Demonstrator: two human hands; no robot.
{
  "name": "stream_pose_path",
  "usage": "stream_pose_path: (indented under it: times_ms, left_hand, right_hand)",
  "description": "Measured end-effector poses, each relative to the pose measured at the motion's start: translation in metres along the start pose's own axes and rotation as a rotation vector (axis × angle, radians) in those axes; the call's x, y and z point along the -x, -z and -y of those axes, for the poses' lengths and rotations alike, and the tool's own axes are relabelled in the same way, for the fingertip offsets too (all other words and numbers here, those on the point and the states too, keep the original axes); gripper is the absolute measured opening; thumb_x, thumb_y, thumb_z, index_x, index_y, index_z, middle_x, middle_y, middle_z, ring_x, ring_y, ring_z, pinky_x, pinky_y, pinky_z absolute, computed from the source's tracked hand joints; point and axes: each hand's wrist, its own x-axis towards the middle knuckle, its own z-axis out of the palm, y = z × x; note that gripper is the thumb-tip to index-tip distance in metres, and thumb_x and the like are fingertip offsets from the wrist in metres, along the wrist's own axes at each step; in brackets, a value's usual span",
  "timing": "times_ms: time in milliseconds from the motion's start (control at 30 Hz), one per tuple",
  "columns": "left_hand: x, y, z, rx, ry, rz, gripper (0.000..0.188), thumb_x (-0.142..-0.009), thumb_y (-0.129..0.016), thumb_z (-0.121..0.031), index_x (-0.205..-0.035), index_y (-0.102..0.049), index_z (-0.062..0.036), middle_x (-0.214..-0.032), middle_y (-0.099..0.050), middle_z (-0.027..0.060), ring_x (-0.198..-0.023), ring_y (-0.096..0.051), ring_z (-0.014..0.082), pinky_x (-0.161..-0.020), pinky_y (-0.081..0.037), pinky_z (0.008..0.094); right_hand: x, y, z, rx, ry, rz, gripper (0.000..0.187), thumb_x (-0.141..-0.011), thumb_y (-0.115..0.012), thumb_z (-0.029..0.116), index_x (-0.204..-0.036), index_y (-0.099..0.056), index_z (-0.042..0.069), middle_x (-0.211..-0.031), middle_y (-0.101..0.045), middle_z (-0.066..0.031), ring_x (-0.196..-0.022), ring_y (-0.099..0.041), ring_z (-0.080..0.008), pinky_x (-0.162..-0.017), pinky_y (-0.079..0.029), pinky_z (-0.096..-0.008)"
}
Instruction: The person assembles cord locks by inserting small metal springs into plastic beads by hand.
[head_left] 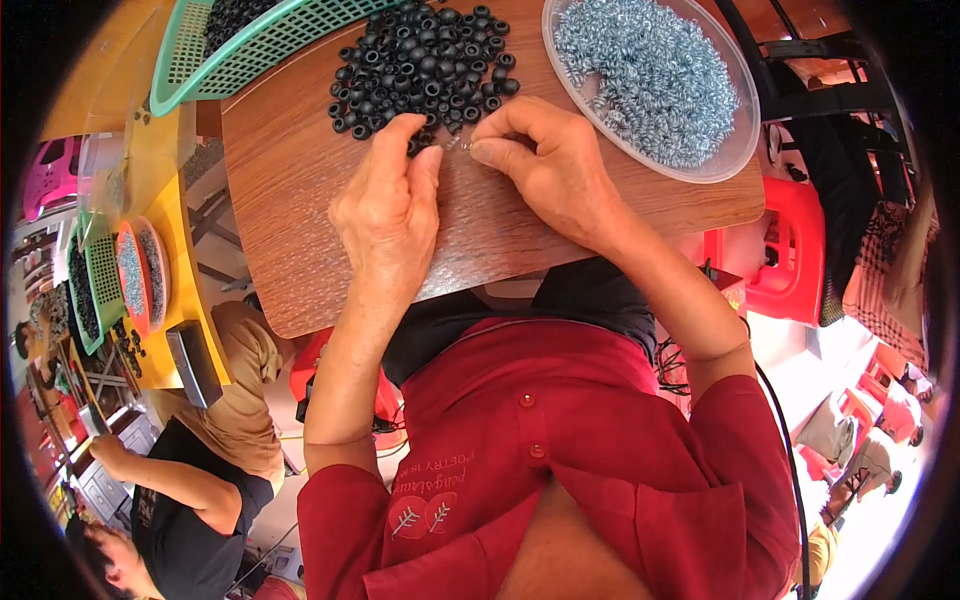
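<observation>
Head view, with the fingertips as the clock's centre and 12 at the top: the right hand (552,168) lies toward 3 o'clock, its grip pinching a small shiny piece (466,146), too small to make out fully. The left hand (384,222) lies between 7 and 8 o'clock, thumb and forefinger pointing up toward that piece. A black piece shows between those two digits; I cannot tell whether the left grip holds it or it lies behind.

Both hands are over a brown wood-grain surface (290,220). At 12 o'clock, just beyond the fingers, hollow, rounded black pieces (430,66) sit heaped on it. At 2 o'clock a clear round tub (743,130) holds many silvery-blue springs (660,85). At 10 o'clock stands a green mesh basket (200,76) with dark pieces (235,18) inside. Farther out, a red stool (796,250) stands between 3 and 4 o'clock; a co-worker in black (190,475) is toward 7.
</observation>
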Motion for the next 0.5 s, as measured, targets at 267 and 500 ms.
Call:
stream_pose_path:
  times_ms: [267,500]
  left_hand:
    - [0.012,-0.002,-0.001,0.248,-0.014,0.046,0.016,-0.078,-0.068,-0.003,-0.094,-0.065,-0.0039,-0.066,-0.058,0.0086,-0.056,-0.055,0.016,-0.053,-0.045,0.0276]
    - [0.013,-0.009,0.006,0.29,0.069,0.097,0.009,-0.08,-0.067,-0.004,-0.088,-0.063,-0.0026,-0.067,-0.057,0.0101,-0.058,-0.057,0.0176,-0.054,-0.045,0.0275]
  right_hand:
    - [0.0,0.001,-0.003,-0.174,-0.132,0.131,0.013,-0.075,-0.061,0.009,-0.08,-0.064,-0.002,-0.073,-0.064,-0.0175,-0.067,-0.062,-0.0263,-0.063,-0.047,-0.0352]
    - [0.001,-0.002,-0.002,-0.155,-0.121,0.132,0.015,-0.077,-0.06,0.011,-0.081,-0.065,-0.002,-0.071,-0.063,-0.0165,-0.066,-0.061,-0.0223,-0.062,-0.047,-0.0333]
